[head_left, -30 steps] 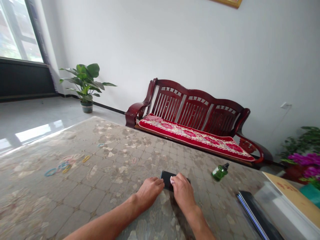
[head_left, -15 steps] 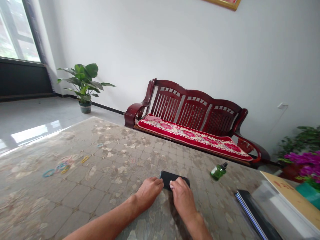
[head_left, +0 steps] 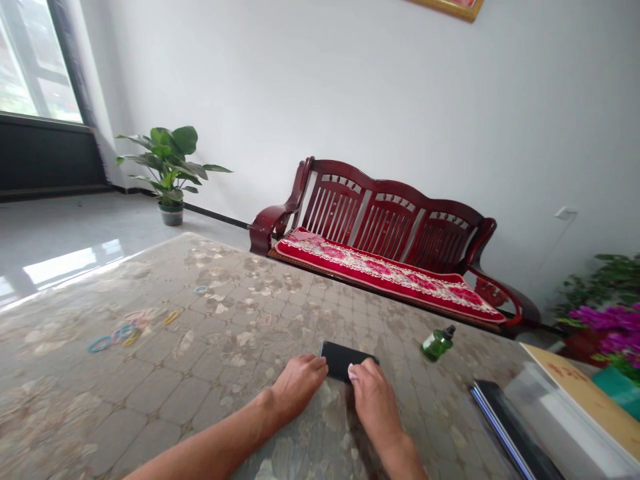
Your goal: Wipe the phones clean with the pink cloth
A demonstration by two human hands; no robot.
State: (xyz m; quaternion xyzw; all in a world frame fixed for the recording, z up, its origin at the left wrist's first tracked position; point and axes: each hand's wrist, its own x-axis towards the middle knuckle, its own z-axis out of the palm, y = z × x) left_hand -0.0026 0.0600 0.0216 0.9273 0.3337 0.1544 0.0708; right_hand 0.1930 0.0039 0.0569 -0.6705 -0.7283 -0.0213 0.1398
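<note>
A black smartphone [head_left: 341, 358] lies flat on the patterned tablecloth, its dark screen facing up. My left hand [head_left: 301, 381] is closed at its near left edge, fingertips gripping the side. Over the right part of the screen, my right hand [head_left: 373, 397] pinches a small white piece of tissue or cloth [head_left: 352, 373], most of it hidden by the fingers. The phone's right end is partly covered by that hand. A green bottle with a black cap [head_left: 438, 343] stands to the right of the phone.
Several coloured rings or bands [head_left: 125, 331] lie on the tablecloth [head_left: 165, 393] at left. At right are a dark flat folder-like stack [head_left: 510, 420], a clear box [head_left: 560, 407] and purple flowers [head_left: 607, 323]. A wooden bench [head_left: 385, 220] stands beyond the table.
My right hand has slid a little to the right across the phone screen with the white piece. My left hand and the phone have stayed in place.
</note>
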